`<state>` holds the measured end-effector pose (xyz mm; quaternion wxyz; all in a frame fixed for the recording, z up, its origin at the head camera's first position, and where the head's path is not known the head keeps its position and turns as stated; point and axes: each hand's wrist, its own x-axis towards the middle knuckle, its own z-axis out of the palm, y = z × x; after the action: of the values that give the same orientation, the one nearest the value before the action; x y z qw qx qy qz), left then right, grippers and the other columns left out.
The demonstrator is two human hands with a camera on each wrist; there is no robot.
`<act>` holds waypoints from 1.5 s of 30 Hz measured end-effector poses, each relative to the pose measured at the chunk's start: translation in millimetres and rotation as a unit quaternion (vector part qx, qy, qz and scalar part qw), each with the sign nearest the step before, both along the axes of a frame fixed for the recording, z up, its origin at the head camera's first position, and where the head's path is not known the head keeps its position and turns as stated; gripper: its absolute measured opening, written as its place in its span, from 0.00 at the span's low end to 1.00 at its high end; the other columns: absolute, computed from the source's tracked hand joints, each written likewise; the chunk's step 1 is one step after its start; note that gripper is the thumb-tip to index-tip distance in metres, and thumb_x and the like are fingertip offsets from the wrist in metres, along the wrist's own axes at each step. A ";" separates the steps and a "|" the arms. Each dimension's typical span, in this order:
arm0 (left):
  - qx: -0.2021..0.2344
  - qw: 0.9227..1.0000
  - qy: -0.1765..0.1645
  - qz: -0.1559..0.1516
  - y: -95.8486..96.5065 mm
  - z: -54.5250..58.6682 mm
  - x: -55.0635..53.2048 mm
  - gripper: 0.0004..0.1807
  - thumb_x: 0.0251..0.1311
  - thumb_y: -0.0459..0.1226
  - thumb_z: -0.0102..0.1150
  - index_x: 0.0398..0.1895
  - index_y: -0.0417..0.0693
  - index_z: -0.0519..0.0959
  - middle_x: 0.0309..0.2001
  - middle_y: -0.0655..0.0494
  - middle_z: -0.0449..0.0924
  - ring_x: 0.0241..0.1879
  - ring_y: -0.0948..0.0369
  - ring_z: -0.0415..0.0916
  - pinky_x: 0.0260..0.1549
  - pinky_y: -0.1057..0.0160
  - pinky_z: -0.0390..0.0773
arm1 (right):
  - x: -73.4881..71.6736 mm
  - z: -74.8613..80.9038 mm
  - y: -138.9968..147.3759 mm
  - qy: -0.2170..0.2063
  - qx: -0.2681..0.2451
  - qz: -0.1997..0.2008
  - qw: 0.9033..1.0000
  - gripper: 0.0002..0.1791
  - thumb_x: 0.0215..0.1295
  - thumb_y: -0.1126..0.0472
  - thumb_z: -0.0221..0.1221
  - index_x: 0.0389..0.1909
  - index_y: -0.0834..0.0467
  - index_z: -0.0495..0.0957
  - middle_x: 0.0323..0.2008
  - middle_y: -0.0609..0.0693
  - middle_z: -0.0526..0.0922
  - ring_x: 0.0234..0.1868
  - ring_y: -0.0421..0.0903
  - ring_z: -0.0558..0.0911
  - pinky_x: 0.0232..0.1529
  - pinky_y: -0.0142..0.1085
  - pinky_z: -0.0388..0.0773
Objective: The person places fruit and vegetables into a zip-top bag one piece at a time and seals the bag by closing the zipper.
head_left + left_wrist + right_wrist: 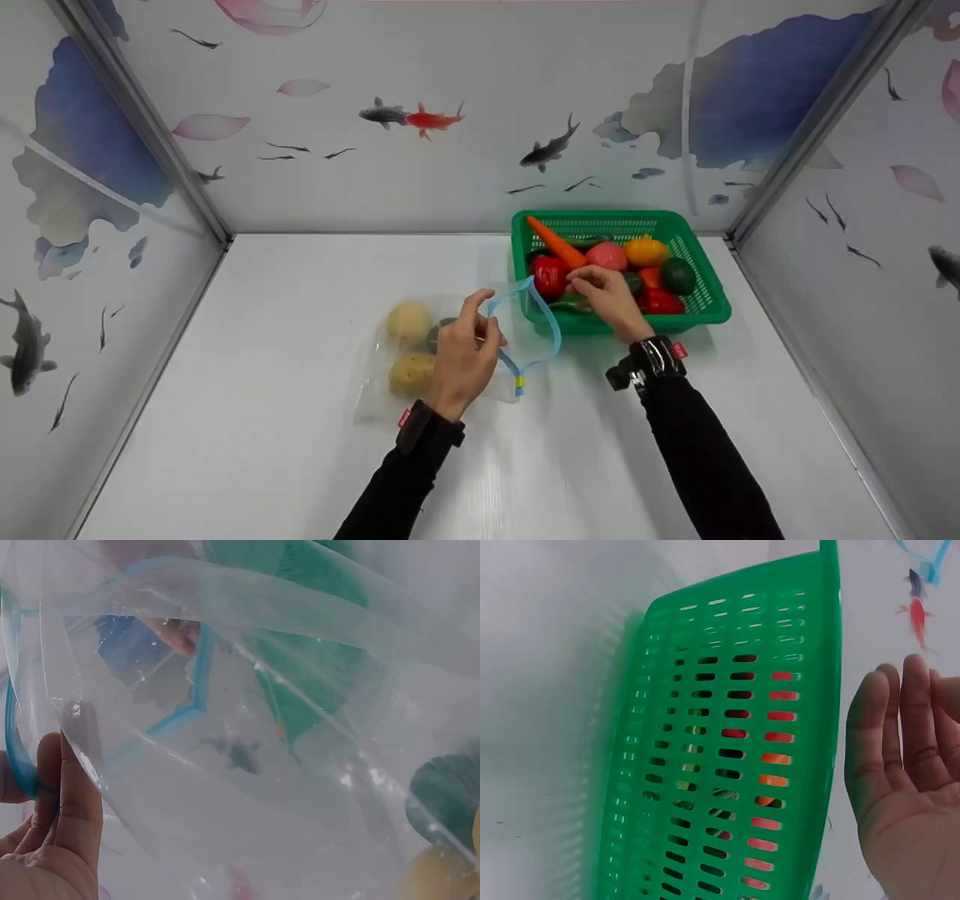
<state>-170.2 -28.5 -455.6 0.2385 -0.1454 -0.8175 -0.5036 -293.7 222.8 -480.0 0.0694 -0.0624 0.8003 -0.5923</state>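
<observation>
A clear plastic zip bag (375,390) with a blue zip edge (553,322) lies on the white table, its mouth spread toward the basket. Inside it are two yellowish potatoes (411,373) and a dark green round item (442,330), partly covered by the left hand. My left hand (466,360) holds the bag by its mouth, the blue strip passing between the fingers in the left wrist view. Above the near side of the green basket (630,324) hovers my right hand (606,298), close to a red bell pepper (549,276). Its fingers are loosely bent around nothing visible.
Heaped in the basket are a carrot (555,241), a pink round item (606,256), a yellow item (645,251), a dark green one (678,276) and more red pieces (660,301). Printed wall panels (465,180) enclose the table on the back and both sides.
</observation>
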 end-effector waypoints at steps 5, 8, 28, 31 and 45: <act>-0.001 1.000 -0.005 0.006 -1.5 -0.3 -0.2 0.18 0.68 0.31 0.50 0.60 0.43 0.71 0.22 0.55 0.79 0.23 0.66 0.79 0.27 0.70 0.79 | -6.3 -8.1 -0.4 0.011 0.023 -0.020 0.999 0.17 0.73 0.59 0.54 0.54 0.66 0.76 0.51 0.63 0.80 0.46 0.45 0.78 0.42 0.32 0.79; -0.002 1.000 -0.010 0.007 -2.3 -0.3 0.0 0.18 0.68 0.31 0.50 0.60 0.43 0.71 0.22 0.55 0.79 0.23 0.66 0.80 0.28 0.70 0.80 | -9.2 -11.5 -0.9 0.010 0.027 -0.026 0.999 0.16 0.72 0.61 0.54 0.54 0.66 0.76 0.50 0.61 0.80 0.47 0.46 0.78 0.41 0.31 0.79; -0.002 1.000 -0.003 0.011 -7.2 -5.4 1.0 0.18 0.68 0.31 0.50 0.61 0.43 0.71 0.22 0.56 0.79 0.22 0.66 0.79 0.26 0.69 0.79 | -18.0 -27.9 -21.4 0.066 0.139 -0.010 0.988 0.19 0.65 0.70 0.58 0.58 0.64 0.74 0.53 0.61 0.79 0.51 0.55 0.78 0.55 0.47 0.75; 0.001 1.000 -0.001 0.012 -7.3 -6.5 2.5 0.18 0.68 0.31 0.50 0.61 0.44 0.71 0.22 0.57 0.79 0.22 0.67 0.77 0.26 0.70 0.79 | -19.0 -31.9 -27.7 0.084 0.188 0.002 0.979 0.26 0.63 0.70 0.60 0.63 0.63 0.70 0.56 0.64 0.76 0.54 0.59 0.78 0.56 0.50 0.75; 0.007 1.000 -0.009 -0.002 -3.3 -7.2 5.4 0.19 0.68 0.31 0.50 0.62 0.45 0.71 0.22 0.57 0.79 0.22 0.67 0.76 0.25 0.70 0.77 | -48.5 -28.4 -36.4 0.078 0.344 0.044 0.935 0.47 0.55 0.69 0.67 0.74 0.57 0.56 0.72 0.63 0.57 0.70 0.63 0.61 0.68 0.60 0.60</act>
<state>-164.7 -31.7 -462.8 0.2306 -0.1407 -0.8162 -0.5108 -342.2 186.4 -508.3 0.0498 -0.1161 0.9545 -0.2700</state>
